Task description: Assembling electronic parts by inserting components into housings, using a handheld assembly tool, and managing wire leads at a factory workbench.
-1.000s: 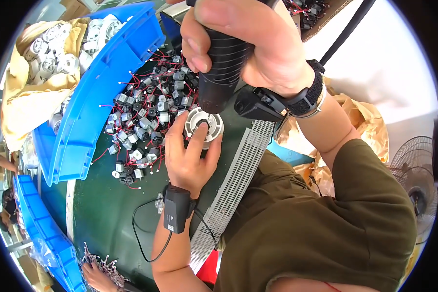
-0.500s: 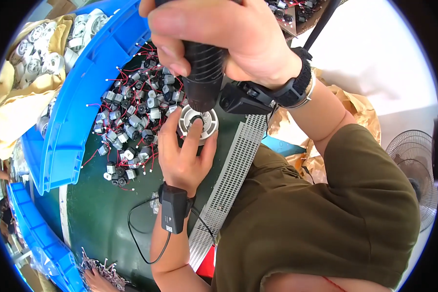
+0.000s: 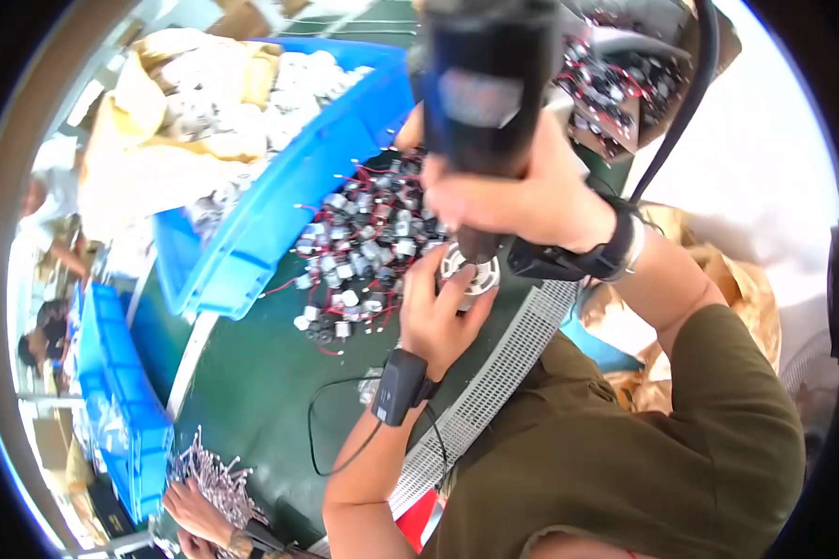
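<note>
A black electric screwdriver (image 3: 489,102), smeared by motion, stands roughly upright in my right hand (image 3: 559,200), whose fingers wrap around its body. Its lower end reaches down to a round white plastic housing (image 3: 483,278) on the green bench. My left hand (image 3: 433,321) grips the housing at its rim, with one finger reaching over its middle. The screwdriver and my fingers hide the tip and the housing's centre. Just beyond my left hand lies a heap of small silver and black motors (image 3: 368,252) with red wires. Each wrist wears a black strapped device.
A blue bin (image 3: 280,219) with white plastic parts and a yellowish bag stands beyond the motors. A second blue bin (image 3: 126,410) is at left. Another person's hands (image 3: 200,517) touch a wire bundle (image 3: 219,475). A perforated metal strip (image 3: 499,368) edges the bench; a thick black cable (image 3: 685,102) hangs at right.
The whole view has shifted, so the bench and hands appear farther right and lower. More of the screwdriver's body shows. Both hands keep their holds at the white housing.
</note>
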The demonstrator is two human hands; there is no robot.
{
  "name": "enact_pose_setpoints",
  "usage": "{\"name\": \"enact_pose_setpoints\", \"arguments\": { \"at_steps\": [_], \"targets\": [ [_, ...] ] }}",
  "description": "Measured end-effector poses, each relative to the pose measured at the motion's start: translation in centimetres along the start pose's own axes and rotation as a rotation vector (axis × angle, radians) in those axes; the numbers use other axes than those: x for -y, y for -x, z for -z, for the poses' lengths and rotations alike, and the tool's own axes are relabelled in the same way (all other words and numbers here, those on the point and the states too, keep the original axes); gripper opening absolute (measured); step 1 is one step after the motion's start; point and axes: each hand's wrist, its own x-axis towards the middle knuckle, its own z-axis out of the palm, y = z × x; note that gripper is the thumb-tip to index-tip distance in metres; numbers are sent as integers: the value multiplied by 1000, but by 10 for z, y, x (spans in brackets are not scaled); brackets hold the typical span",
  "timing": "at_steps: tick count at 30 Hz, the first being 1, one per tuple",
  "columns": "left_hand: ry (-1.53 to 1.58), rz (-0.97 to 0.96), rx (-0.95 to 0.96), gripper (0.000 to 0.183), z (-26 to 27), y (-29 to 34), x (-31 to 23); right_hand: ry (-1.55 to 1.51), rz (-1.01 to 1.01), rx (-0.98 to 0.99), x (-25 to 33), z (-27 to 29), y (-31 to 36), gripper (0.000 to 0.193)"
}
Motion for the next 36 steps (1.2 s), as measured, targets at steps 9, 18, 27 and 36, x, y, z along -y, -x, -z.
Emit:
{"name": "enact_pose_setpoints", "arguments": {
  "at_steps": [9,18,27,36],
  "targets": [
    [-449,448,-326,46,154,32,28,28,-17,-51,54,4,-20,20],
    [-973,295,-417,29,182,14,37,100,84,-37,13,25,-22,15],
    [-633,175,357,13,63,-72,128,120,32,-105,-4,9,-37,15],
    [-199,365,-163,20,79,-67,110,227,84,-133,-7,7,-38,33]
  ]
}}
